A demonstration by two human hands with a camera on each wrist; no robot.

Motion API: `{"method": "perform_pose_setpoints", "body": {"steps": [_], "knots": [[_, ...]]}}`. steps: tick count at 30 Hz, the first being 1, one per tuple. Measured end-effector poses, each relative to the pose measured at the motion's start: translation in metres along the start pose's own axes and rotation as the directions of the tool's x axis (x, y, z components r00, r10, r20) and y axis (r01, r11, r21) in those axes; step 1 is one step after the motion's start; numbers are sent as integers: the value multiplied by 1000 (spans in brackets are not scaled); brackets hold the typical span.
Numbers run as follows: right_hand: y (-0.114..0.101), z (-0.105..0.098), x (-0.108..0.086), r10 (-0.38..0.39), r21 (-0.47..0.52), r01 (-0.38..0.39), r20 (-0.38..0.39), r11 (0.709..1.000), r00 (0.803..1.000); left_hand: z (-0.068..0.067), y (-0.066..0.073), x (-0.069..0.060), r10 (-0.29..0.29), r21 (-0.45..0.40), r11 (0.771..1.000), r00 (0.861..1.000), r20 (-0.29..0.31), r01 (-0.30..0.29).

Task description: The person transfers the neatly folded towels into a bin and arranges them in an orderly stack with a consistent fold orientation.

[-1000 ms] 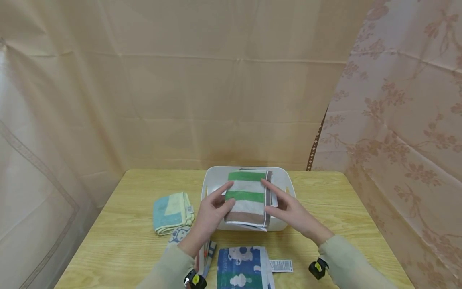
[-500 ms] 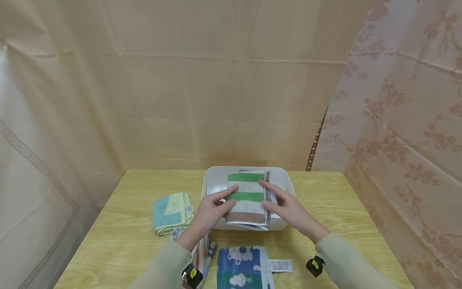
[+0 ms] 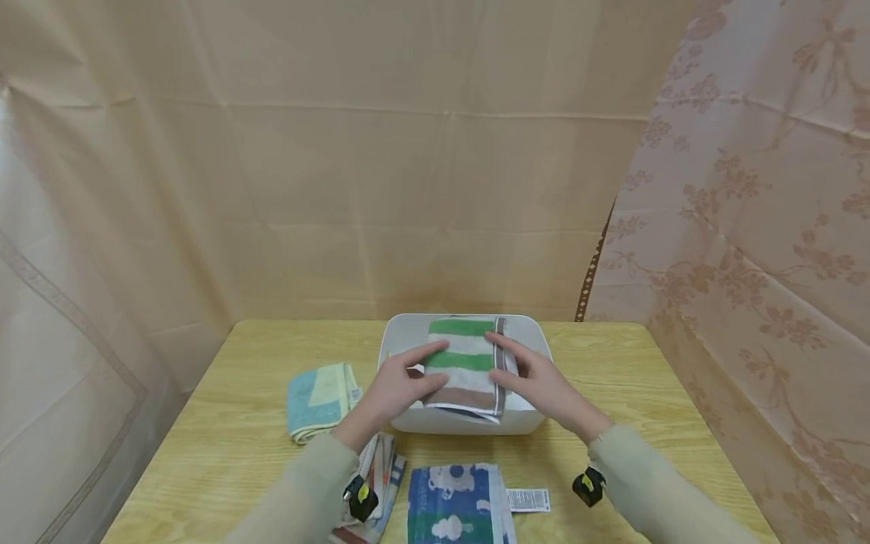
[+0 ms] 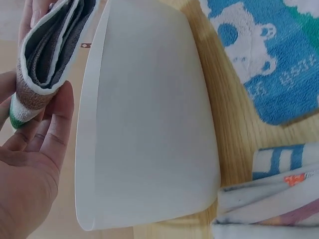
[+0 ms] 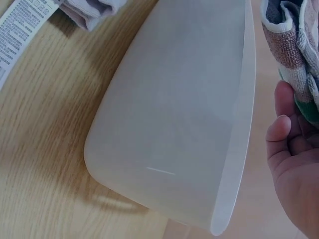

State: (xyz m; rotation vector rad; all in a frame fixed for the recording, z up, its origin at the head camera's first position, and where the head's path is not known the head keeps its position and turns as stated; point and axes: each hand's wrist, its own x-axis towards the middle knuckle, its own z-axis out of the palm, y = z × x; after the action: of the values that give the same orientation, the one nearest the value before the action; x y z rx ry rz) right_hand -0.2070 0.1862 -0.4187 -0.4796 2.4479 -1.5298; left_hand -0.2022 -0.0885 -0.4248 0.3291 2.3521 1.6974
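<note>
A folded towel with green, white and brown stripes [image 3: 462,363] is over the white plastic basket [image 3: 469,426], its near edge overlapping the front rim. My left hand [image 3: 397,384] grips its left side, fingers bent round the fold in the left wrist view, where the towel [image 4: 37,94] appears beyond the basket's rim. On the other side my right hand [image 3: 544,380] holds the brown-edged border, thumb and index finger spread along it. Part of this hand [image 5: 299,169] shows beneath the towel in the right wrist view. The towel hides most of the basket's inside.
On the wooden table [image 3: 612,423], a blue-and-yellow folded towel [image 3: 322,397] lies left of the basket. Patterned towels [image 3: 381,476] lie partly under my left sleeve. A blue bear-print towel [image 3: 451,506] with a paper label [image 3: 529,500] is in front. Curtains surround the table.
Both hands have shifted slightly away from me with the striped towel, whose near edge now sits a little higher against the basket's front. The other towels stay in place.
</note>
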Motion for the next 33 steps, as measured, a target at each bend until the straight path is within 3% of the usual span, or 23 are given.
{"method": "perform_pose_setpoints", "body": {"steps": [13, 26, 33], "knots": [[-3, -4, 16, 30, -78, -29, 9, 997, 1000, -7, 4, 19, 4, 88, 996, 1000, 1, -4], [-10, -7, 33, 50, -108, -49, 11, 993, 999, -12, 7, 37, -30, 92, 995, 999, 20, 28], [-10, -8, 41, 64, -139, -61, 19, 988, 998, -16, 8, 43, -79, 127, 989, 997, 25, 75]]}}
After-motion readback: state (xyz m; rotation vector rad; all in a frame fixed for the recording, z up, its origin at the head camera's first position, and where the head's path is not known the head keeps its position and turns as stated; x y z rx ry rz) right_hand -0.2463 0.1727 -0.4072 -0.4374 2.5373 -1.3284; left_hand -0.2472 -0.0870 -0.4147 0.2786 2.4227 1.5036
